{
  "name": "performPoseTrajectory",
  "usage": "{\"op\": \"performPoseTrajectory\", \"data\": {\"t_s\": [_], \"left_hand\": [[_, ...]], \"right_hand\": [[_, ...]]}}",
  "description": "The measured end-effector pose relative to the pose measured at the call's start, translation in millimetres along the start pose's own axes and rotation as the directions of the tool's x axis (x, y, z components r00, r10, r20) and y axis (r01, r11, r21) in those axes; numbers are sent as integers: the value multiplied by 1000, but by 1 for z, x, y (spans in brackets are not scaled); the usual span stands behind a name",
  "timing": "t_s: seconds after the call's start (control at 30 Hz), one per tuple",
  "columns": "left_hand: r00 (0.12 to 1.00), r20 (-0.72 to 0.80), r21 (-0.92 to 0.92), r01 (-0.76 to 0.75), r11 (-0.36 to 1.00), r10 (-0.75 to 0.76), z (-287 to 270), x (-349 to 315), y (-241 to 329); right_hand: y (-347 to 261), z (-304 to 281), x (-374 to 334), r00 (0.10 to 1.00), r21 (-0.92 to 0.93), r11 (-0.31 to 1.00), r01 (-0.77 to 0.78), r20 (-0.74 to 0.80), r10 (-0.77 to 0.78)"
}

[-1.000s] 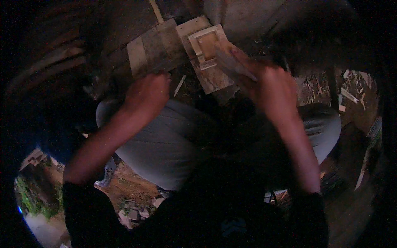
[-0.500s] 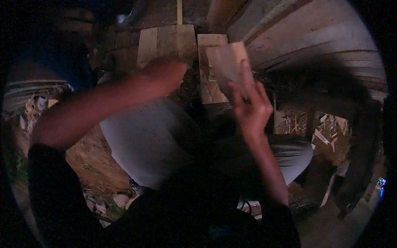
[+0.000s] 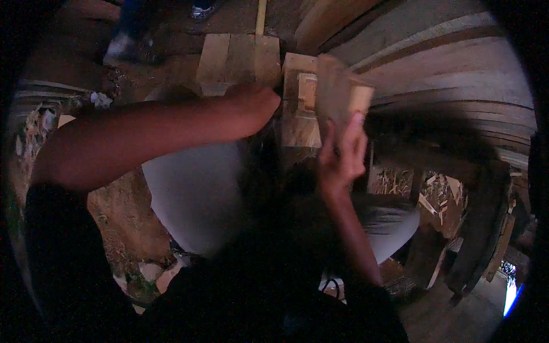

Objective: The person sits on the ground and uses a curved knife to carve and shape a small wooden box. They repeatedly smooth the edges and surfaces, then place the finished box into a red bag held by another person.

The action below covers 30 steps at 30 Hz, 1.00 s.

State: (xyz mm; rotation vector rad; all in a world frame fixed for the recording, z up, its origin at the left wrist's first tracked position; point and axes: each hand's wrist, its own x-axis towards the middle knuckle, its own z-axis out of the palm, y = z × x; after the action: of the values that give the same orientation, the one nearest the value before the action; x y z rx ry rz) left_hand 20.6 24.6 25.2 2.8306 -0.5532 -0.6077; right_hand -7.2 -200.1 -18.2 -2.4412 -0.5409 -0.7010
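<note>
My right hand [image 3: 343,160] holds a wooden block [image 3: 336,86] up on its edge, thumb and fingers along its lower end. Just left of the block lies a pale wooden board [image 3: 301,132] with a lighter rectangular patch on its face. My left hand [image 3: 257,108] is curled into a fist beside that board, its back toward me. Its fingers are tucked out of sight, so whatever they hold is hidden. Right beyond the left hand sits a box-like piece of joined planks [image 3: 237,60].
A narrow wooden stick [image 3: 261,17] rises behind the planks. Rough timber boards [image 3: 434,68] line the right side. Wood scraps [image 3: 437,200] lie by my right knee. At the far left, another person's dark trouser leg and shoe [image 3: 123,48] show, on brown dirt ground.
The block in my right hand has tilted, showing more of its end, and moved slightly right. My left fist has shifted right. Another person's shoes have come into clearer view at the top.
</note>
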Motion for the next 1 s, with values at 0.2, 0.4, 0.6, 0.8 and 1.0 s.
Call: {"op": "performPoseTrajectory", "data": {"t_s": [0.2, 0.4, 0.6, 0.8, 1.0], "left_hand": [[998, -60, 49, -1, 999, 4, 14, 0, 2], [999, 25, 175, 41, 984, -46, 6, 7, 18], [995, -30, 229, 101, 968, -97, 18, 12, 33], [997, -22, 315, 73, 946, -70, 38, 5, 40], [986, -76, 263, 164, 951, -149, 51, 7, 39]], "right_hand": [[-11, -5, 13, 999, 64, 997, -32, -30, 34], [-18, -8, 12, 986, -1, 993, -120, 120, 119], [-4, 2, -10, 994, -100, 992, -75, 73, 82], [-2, -4, -20, 1000, -17, 1000, -22, 2, 22], [-6, 4, -14, 994, 96, 995, 43, -105, -32]]}}
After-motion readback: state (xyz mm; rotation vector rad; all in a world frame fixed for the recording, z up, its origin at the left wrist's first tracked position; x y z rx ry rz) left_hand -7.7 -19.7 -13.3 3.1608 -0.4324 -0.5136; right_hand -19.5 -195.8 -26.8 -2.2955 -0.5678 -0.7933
